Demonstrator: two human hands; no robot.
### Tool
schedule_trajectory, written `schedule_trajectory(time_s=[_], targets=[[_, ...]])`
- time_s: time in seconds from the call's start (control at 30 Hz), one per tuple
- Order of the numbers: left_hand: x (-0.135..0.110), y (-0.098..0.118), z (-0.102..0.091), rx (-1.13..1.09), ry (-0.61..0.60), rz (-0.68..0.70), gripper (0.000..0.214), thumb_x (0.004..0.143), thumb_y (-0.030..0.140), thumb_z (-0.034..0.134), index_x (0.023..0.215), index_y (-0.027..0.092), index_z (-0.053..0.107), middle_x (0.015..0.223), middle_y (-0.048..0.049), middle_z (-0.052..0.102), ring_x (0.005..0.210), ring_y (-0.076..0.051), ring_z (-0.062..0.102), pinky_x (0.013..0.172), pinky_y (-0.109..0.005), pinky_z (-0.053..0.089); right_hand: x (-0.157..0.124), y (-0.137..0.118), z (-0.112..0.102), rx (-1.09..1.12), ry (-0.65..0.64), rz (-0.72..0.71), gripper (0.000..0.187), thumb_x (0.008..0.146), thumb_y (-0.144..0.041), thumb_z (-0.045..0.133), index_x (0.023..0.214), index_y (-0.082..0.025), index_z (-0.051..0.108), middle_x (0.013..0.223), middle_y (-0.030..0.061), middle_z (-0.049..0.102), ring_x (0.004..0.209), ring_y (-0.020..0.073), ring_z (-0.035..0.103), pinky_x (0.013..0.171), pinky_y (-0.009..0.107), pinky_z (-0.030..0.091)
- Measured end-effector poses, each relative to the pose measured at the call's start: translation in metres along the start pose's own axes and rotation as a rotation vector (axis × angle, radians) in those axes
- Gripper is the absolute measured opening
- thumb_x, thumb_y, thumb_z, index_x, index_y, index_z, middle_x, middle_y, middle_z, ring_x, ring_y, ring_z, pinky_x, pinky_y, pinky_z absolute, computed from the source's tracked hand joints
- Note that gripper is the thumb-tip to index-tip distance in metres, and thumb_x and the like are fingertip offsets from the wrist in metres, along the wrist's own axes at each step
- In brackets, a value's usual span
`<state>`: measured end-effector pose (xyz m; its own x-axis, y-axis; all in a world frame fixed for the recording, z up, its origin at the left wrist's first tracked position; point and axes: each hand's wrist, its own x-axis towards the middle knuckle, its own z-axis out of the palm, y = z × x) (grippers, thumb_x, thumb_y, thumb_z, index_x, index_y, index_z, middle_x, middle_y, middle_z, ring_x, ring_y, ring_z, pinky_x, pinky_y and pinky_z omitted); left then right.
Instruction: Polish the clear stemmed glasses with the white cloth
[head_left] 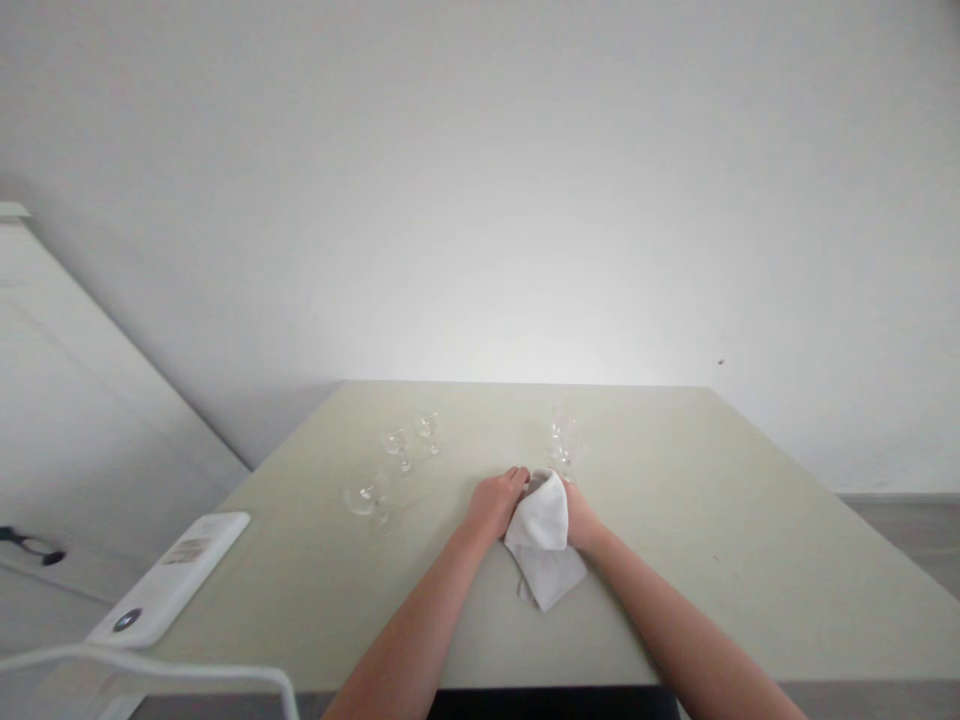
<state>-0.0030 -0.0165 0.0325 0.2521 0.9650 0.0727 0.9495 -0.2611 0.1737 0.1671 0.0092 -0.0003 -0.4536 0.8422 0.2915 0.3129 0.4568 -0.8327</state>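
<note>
My left hand (495, 502) and my right hand (579, 518) meet at the middle of the pale green table (712, 540). Between them is a white cloth (541, 535), bunched around something small that the cloth mostly hides. Both hands have their fingers curled closed around it. The right hand is largely covered by the cloth. A clear stemmed glass (562, 440) stands just beyond the hands. Three more clear glasses stand to the left: one (367, 497) nearest, two further back (398, 442) (428, 428).
A white power bank (169, 580) lies at the table's left front edge, with a white cable (150, 668) looping below it. A white wall rises behind the table. A white cabinet (67, 430) stands at the left.
</note>
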Motion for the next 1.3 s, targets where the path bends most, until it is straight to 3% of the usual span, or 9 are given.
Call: schedule_trajectory(time_s=[0.83, 1.3], targets=[[-0.0024, 0.0060, -0.0089, -0.014, -0.047, -0.028, 0.020, 0.097, 0.030, 0.046, 0.115, 0.025, 0.051, 0.111, -0.0050, 0.068, 0.099, -0.019, 0.066, 0.076, -0.027, 0.044, -0.0019, -0.0048, -0.0015, -0.022, 0.006, 0.017, 0.018, 0.074, -0.023, 0.066, 0.088, -0.020, 0.056, 0.077, -0.0002, 0.067, 0.070, 0.0160, 0.061, 0.065, 0.026, 0.049], [-0.0013, 0.0027, -0.0043, -0.020, -0.029, -0.005, 0.019, 0.097, 0.032, 0.045, 0.113, 0.025, 0.052, 0.108, -0.0044, 0.069, 0.096, -0.019, 0.067, 0.073, -0.027, 0.044, -0.0021, -0.0019, -0.0003, -0.055, -0.009, 0.043, 0.018, 0.074, -0.024, 0.066, 0.088, -0.020, 0.055, 0.078, 0.0002, 0.067, 0.068, 0.0161, 0.061, 0.064, 0.026, 0.049]])
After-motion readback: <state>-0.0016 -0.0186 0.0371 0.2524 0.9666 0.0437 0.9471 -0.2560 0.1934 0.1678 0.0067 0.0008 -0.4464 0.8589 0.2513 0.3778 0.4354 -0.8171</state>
